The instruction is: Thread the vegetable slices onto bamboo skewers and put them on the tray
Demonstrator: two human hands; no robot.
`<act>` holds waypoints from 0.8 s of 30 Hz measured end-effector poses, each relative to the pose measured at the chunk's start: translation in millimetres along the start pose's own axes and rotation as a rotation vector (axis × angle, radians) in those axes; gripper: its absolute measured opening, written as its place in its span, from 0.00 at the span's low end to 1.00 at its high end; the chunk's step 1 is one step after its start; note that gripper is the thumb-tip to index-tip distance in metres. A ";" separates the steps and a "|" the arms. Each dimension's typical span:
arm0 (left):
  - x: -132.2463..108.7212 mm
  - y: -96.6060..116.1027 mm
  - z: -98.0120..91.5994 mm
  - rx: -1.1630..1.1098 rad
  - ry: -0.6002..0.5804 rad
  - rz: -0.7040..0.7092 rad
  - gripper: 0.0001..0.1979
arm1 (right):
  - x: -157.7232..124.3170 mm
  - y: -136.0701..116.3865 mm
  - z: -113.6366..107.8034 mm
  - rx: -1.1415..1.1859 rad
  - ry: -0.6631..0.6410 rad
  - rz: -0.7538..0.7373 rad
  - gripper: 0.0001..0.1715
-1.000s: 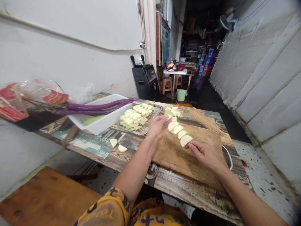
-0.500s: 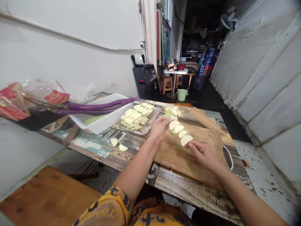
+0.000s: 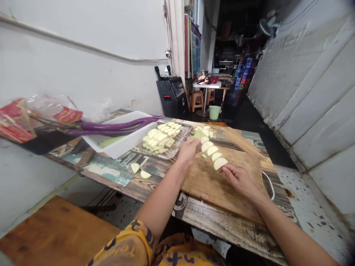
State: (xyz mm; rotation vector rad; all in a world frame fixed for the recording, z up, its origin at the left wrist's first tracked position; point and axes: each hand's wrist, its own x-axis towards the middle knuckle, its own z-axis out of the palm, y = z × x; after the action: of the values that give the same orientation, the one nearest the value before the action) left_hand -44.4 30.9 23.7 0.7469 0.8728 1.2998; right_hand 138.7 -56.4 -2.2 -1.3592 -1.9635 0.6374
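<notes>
Over the wooden cutting board (image 3: 222,192) hangs a row of half-moon vegetable slices (image 3: 212,150), pale inside with thin green skin, spaced out as on a skewer. My right hand (image 3: 240,180) pinches the near end, at the lowest slice. At the far end my left hand (image 3: 189,152) is closed by the top slice; its fingertips partly hide what they grip. Beneath the row, a small green piece (image 3: 204,156) lies on the board. Past the left hand is a pile of loose slices (image 3: 206,130). A clear tray (image 3: 175,150) to the left carries stacked skewered slices (image 3: 158,137).
Bare bamboo skewers (image 3: 244,142) lie at the board's far right. Two long purple eggplants (image 3: 111,125) rest across a white tub (image 3: 122,146). Two slices (image 3: 135,167) sit near the table's front edge. Plastic bags (image 3: 52,107) are at far left, a wooden stool (image 3: 55,232) below.
The slices are now spread more evenly along the row, with a gap between the two lowest. A small green piece now shows apart on the board. Both hands have barely moved.
</notes>
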 end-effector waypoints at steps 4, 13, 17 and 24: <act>-0.2 -3.6 2.2 -0.017 -0.026 -0.011 0.12 | 3.1 10.4 2.7 -0.066 0.025 0.021 0.18; 3.9 -7.5 2.3 -0.072 -0.017 -0.014 0.13 | 0.5 3.9 5.5 -0.086 -0.009 -0.052 0.17; 4.9 -9.7 0.3 -0.055 -0.035 -0.017 0.14 | -0.2 4.6 7.1 -0.106 -0.005 -0.066 0.17; 5.2 -12.9 5.8 -0.017 -0.001 0.003 0.16 | -0.2 5.1 6.0 -0.126 0.048 -0.046 0.18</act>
State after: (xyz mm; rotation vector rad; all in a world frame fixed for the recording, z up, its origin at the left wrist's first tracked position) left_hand -32.8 34.4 14.7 0.7357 0.8592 1.3075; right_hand 137.5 -55.0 -9.9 -1.3864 -2.0190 0.4615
